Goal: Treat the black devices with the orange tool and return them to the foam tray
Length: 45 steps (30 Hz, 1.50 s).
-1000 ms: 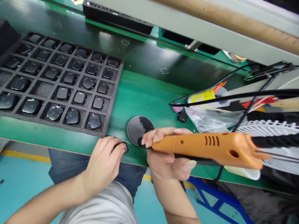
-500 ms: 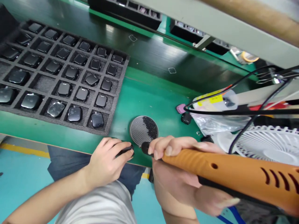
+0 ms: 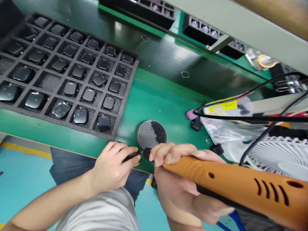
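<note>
My left hand (image 3: 112, 165) is closed on a small black smartwatch body (image 3: 131, 155), held at the bench's front edge between thumb and fingers. In my right hand (image 3: 176, 179) lies an orange electric screwdriver (image 3: 226, 184), gripped near its black nose. The screwdriver's tip points left and meets, or nearly meets, the end of the watch body; the exact contact is too small to make out. Just beyond both hands sits a round grey dish (image 3: 141, 133) with a dimpled surface, its right part covered with tiny black pieces.
A black foam tray (image 3: 48, 81) holding many watch bodies fills the left of the green bench (image 3: 154, 99). To the right are a pink piece (image 3: 191, 114), a black piece (image 3: 196, 124), plastic bags (image 3: 231, 128), a white fan (image 3: 276, 157) and a looping black cable (image 3: 228, 117).
The screwdriver has shifted slightly left, bringing its tip up to the watch body. My left hand keeps its hold. The whole view has shifted a little.
</note>
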Each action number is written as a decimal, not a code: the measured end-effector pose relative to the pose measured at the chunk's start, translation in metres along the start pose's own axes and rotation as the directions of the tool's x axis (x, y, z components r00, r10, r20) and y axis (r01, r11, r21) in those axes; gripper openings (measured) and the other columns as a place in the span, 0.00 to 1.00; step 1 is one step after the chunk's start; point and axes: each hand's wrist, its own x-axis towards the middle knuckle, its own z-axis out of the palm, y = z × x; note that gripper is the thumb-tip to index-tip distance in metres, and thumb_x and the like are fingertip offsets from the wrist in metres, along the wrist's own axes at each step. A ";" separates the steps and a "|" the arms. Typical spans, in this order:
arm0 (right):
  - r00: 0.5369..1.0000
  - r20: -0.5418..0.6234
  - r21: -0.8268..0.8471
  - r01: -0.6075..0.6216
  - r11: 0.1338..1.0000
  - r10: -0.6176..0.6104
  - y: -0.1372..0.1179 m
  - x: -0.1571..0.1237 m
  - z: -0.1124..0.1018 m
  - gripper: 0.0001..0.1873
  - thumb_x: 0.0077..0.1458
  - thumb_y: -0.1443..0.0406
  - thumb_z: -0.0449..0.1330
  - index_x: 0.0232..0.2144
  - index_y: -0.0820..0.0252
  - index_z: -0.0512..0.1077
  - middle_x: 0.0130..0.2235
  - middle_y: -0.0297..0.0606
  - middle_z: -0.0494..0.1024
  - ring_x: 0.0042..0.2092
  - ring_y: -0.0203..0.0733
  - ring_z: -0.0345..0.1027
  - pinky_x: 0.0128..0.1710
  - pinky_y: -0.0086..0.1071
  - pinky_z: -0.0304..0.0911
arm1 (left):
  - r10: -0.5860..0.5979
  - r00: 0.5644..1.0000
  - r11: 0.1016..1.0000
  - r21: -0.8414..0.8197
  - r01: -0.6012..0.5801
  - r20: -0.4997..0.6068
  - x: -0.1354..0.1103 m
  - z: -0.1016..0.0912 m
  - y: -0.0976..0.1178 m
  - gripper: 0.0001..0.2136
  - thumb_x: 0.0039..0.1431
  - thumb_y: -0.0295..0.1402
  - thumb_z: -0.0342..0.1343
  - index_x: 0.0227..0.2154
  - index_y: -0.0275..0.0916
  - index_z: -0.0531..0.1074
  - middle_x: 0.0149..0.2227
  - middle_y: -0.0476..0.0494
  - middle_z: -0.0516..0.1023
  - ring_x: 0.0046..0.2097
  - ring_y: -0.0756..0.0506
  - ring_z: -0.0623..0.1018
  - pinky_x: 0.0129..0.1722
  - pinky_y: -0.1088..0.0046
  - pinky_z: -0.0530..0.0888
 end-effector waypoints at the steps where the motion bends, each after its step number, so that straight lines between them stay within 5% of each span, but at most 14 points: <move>1: 1.000 0.006 0.004 0.003 1.000 -0.003 0.000 0.000 0.000 0.26 0.62 0.38 0.65 0.53 0.43 0.76 0.38 0.30 0.76 0.32 0.44 0.73 0.33 0.47 0.73 | 0.002 1.000 1.000 0.002 -0.002 -0.001 0.000 0.000 0.000 0.10 0.72 0.27 0.62 0.52 0.41 0.81 0.57 0.42 0.86 0.52 0.40 0.81 0.49 0.57 0.75; 9: 0.999 -0.032 0.000 0.000 1.000 0.000 0.002 -0.003 0.007 0.27 0.58 0.38 0.69 0.51 0.42 0.77 0.37 0.29 0.76 0.32 0.43 0.73 0.35 0.47 0.72 | 0.001 1.000 1.000 0.015 -0.001 -0.004 0.001 -0.001 0.002 0.10 0.72 0.27 0.61 0.52 0.42 0.81 0.56 0.42 0.87 0.51 0.41 0.82 0.49 0.57 0.75; 15: 0.999 -0.032 0.002 0.041 0.999 -0.040 -0.003 -0.002 0.000 0.26 0.69 0.37 0.54 0.52 0.44 0.77 0.35 0.31 0.75 0.30 0.42 0.71 0.30 0.45 0.72 | -0.036 0.999 0.999 -0.011 0.036 -0.004 0.003 -0.002 0.003 0.09 0.74 0.32 0.62 0.53 0.39 0.78 0.57 0.42 0.86 0.53 0.39 0.82 0.51 0.57 0.74; 19: 1.000 0.005 -0.011 0.021 1.000 -0.021 -0.008 -0.003 -0.005 0.22 0.67 0.41 0.60 0.53 0.42 0.78 0.35 0.31 0.76 0.30 0.43 0.71 0.30 0.45 0.74 | -0.114 0.993 0.993 -0.046 0.112 -0.042 0.009 -0.002 0.006 0.09 0.76 0.37 0.63 0.50 0.38 0.78 0.53 0.40 0.86 0.51 0.40 0.83 0.49 0.59 0.74; 45: 1.000 -0.013 0.030 0.005 1.000 -0.005 -0.009 -0.011 -0.005 0.25 0.68 0.39 0.58 0.54 0.45 0.75 0.34 0.30 0.75 0.29 0.41 0.70 0.29 0.43 0.71 | -0.134 0.984 0.987 -0.100 0.123 -0.116 0.010 0.000 0.004 0.03 0.77 0.29 0.60 0.46 0.41 0.79 0.45 0.47 0.87 0.45 0.46 0.82 0.44 0.64 0.73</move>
